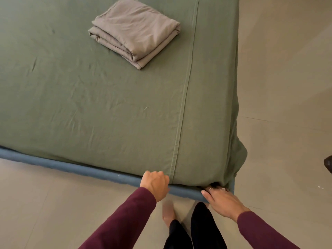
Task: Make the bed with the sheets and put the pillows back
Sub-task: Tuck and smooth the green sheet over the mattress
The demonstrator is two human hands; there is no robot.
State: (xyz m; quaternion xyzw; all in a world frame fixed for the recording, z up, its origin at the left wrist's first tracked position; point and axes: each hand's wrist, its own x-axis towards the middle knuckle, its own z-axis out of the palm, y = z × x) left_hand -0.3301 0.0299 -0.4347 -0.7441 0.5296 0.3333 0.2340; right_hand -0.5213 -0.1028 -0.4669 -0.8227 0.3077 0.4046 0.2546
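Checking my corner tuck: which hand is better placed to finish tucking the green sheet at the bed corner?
Right, probably. The right hand has its fingers already under the green sheet at the corner, against the blue bed frame. The left hand grips the sheet's edge farther along.

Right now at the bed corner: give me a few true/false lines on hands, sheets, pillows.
1. A folded grey sheet lies on the green sheet. True.
2. Both hands are in the air above the mattress. False: the left hand and right hand are at the bed's near edge.
3. Pillows are on the bed. False: none show.
4. The right hand's fingers reach under the green sheet's corner. True.
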